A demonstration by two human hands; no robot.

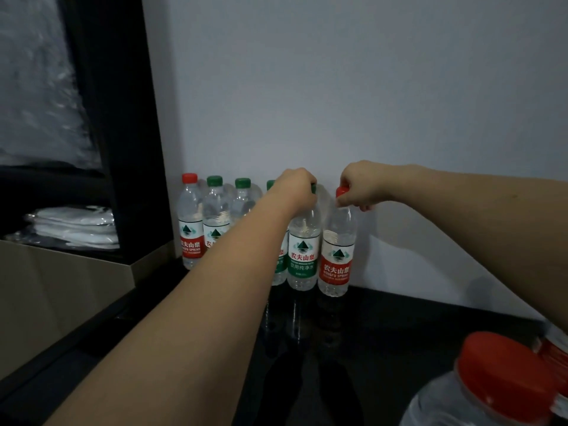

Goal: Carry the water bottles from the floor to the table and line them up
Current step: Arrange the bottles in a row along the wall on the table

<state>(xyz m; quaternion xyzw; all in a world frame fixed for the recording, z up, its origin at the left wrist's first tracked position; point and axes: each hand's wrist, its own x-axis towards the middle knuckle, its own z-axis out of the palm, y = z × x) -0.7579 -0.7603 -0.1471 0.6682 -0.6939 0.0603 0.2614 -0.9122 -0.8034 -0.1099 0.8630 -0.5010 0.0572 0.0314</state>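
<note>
1. While both hands sit at the tops of two bottles standing on the dark surface against the wall, the left hand curls its fingers over the cap of the green-label bottle, and the right hand pinches the red cap of the red-label bottle just beside it.
2. Whether this dark glossy surface is the floor or the table, I cannot tell; the row looks lined up already, so these two may be getting set down or picked up.
3. Each grip is at the cap alone, so a full bottle hangs from a small, smooth hold; it could slip from the fingers if lifted quickly.
4. The two held bottles stand touching or nearly so; tilting either one could knock its neighbour.
5. To the left of the left hand stand more bottles, close together, partly behind the forearm; a sweep of that arm could topple them in a chain.
6. Below the right hand, near the camera, another red-capped bottle sits under the right forearm's path; drawing the arm back low could strike it.
7. The shelf unit with folded white items lies far to the left, out of the way.
</note>
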